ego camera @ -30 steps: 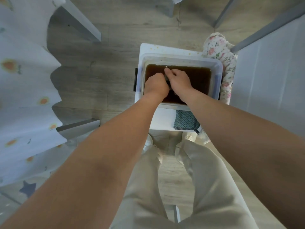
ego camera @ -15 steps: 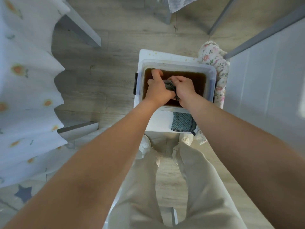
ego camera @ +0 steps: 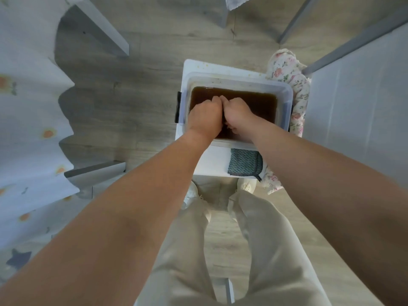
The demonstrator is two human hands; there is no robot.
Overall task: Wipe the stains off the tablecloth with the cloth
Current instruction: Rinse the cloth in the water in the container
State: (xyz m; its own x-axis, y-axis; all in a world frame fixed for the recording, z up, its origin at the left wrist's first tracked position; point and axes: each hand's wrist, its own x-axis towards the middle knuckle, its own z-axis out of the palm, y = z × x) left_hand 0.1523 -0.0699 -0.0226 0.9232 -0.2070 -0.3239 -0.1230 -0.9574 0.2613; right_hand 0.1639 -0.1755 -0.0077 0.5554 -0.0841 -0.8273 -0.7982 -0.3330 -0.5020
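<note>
both hands (ego camera: 220, 114) curling knuckle-to-knuckle in brown water (ego camera: 260, 102), hiding whatever's gripped, can't tell, tub (ego camera: 287, 96) showing no readable labels

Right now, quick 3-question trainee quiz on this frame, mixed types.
1. True or false: both hands are down in the tub's brown water.
2. The folded teal cloth lies: A) in the tub, B) on the white stand, nearer the person than the tub, C) on the floor.
3. What hangs over the stand's right side?

Key:
1. True: left hand and right hand meet, fingers curled, in the tub; what they hold is hidden.
2. B: teal cloth on the stand.
3. Floral fabric.
</note>
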